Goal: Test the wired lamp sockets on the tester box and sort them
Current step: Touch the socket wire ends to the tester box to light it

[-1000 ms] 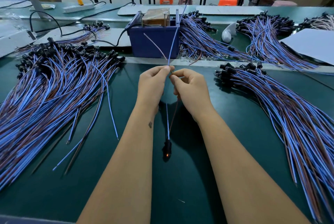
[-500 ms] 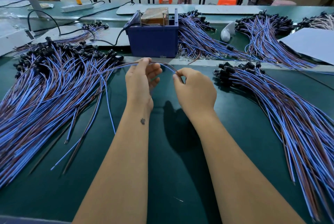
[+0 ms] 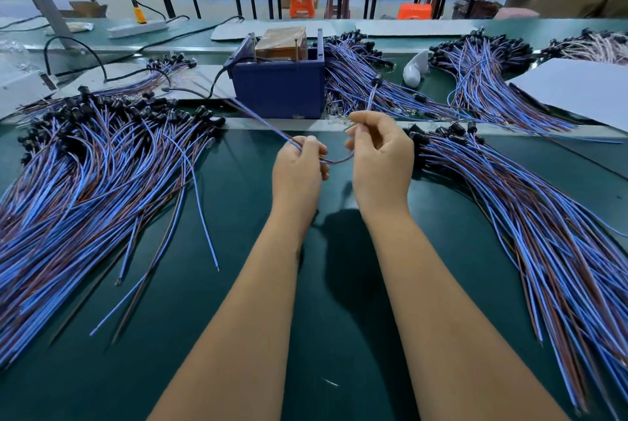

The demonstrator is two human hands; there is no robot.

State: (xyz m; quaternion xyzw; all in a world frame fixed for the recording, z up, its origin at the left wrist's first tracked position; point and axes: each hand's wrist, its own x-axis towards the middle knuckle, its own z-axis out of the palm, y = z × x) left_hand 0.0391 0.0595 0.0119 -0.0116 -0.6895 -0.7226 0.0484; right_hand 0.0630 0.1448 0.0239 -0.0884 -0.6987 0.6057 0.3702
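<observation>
Pinching wire between piles, both hands.

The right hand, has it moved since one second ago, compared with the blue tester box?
Yes. The right hand has shifted to the right: earlier it was below the blue tester box, now it sits below that box's right edge.

The green bench mat looks smooth and faintly glossy. On its far edge, the blue tester box is matt plastic. Left of the box, the wire pile wears smooth plastic insulation, its sockets black plastic.
</observation>
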